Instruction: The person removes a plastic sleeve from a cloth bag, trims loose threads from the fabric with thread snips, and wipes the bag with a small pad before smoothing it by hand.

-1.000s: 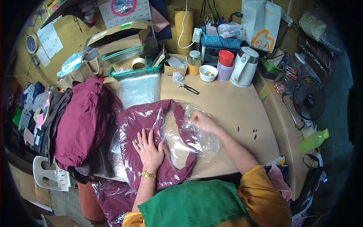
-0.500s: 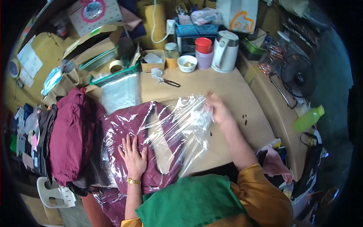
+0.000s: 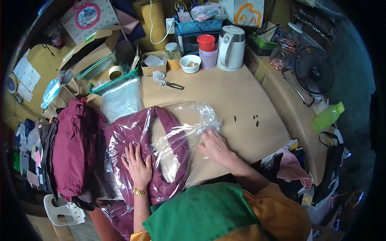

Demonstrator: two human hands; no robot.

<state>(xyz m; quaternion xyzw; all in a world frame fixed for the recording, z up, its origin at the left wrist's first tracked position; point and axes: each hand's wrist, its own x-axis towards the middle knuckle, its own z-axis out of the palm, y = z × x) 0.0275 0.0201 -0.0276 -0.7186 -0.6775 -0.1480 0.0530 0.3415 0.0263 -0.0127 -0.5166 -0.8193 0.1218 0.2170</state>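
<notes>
Head view showed the left hand (image 3: 138,166) open and flat, fingers spread on the maroon garment (image 3: 128,128) inside a clear plastic bag (image 3: 197,110), while the right hand (image 3: 215,146) curled at the bag's loose end, its grip impossible to tell. Glossy and creased, the garment lay near the table's front edge, a long strip of its fabric looping around a gap. Beyond the brown-covered table (image 3: 249,92) stood a white kettle (image 3: 230,50), a tissue pack (image 3: 207,11) with lettering too small to read, and a numbered calendar (image 3: 107,16) against the mustard wall (image 3: 46,68).
</notes>
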